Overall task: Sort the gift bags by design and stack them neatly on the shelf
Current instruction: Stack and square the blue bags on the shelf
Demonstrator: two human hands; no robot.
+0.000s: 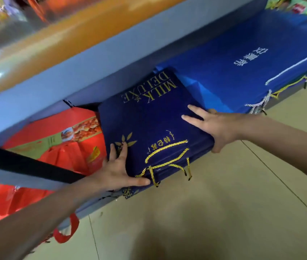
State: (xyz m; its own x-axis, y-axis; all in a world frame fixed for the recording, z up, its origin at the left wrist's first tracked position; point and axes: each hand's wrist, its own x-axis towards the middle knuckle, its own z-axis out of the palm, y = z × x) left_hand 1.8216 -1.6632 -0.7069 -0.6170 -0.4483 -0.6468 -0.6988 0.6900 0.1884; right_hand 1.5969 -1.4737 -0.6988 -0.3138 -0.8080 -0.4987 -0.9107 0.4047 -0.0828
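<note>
Navy glossy flat bag stack (149, 119) pressed by left hand (119, 169) and right hand (214, 126).

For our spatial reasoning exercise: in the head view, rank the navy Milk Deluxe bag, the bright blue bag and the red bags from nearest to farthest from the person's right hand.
1. Navy Milk Deluxe bag: under the right hand, which presses on its right edge.
2. Bright blue bag: just beyond the hand, further right on the shelf.
3. Red bags: far left, past the navy stack.
</note>
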